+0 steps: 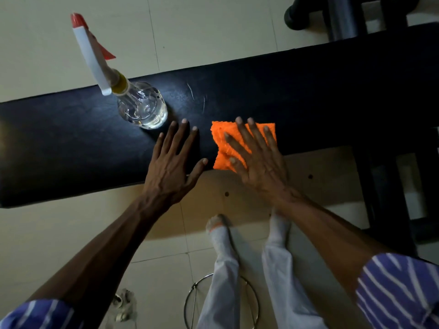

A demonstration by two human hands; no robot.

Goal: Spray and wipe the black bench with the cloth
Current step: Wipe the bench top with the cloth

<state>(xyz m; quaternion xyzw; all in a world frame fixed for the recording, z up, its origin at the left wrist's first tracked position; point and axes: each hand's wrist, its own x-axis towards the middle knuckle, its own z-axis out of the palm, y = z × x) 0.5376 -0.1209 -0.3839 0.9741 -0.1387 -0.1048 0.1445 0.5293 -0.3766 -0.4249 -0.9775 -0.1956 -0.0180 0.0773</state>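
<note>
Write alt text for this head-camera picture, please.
A person's right hand presses an orange cloth flat on a black bench, while the left hand rests open beside it. A clear spray bottle stands upright on the bench.

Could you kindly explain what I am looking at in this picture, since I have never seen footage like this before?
There is no machine here. A person wears a camera on the head, so this one picture looks down on their own arms. The long black padded bench crosses the view. On it stands a clear plastic spray bottle with a white and red trigger head. The right hand lies flat, fingers straight, on a folded orange cloth at the bench's near edge. The left hand is spread open over the bench beside the bottle and holds nothing. Below are the person's legs and the tiled floor.
</note>
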